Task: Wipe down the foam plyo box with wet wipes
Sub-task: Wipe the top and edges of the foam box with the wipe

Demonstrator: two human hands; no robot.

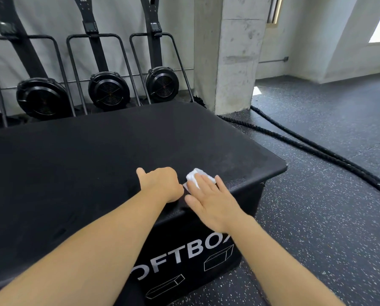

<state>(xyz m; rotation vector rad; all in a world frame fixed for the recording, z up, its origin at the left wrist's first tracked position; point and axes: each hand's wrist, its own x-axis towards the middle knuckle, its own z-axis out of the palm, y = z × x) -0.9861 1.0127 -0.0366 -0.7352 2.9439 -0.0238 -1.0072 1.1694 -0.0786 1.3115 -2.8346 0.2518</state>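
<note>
Black, matte, finely grained covering wraps the foam plyo box [96,173], a rectangular block with rounded edges on a speckled rubber floor [317,217]. A crumpled white wet wipe [194,176] lies on its top near the front right edge. Right hand [213,204]: grip apart, fingers flat on the wipe. Left hand [162,184]: fingers curled; whether they hold anything cannot be told. Wiping appears under way; the printed side likely remains.

The big black foam plyo box [85,168] has a matt, finely grained, vinyl-looking skin with flat white print on its side. The crumpled white wet wipe [195,176] by its right front corner looks soft and cloth-like. The black white-flecked rubber floor [317,217] is dull and pebbly, the grey concrete pillar [235,62] rough and pitted, the thick black rope [317,149] coarse braid, and the round black fan housings [108,90] look like slightly shiny plastic.
</note>
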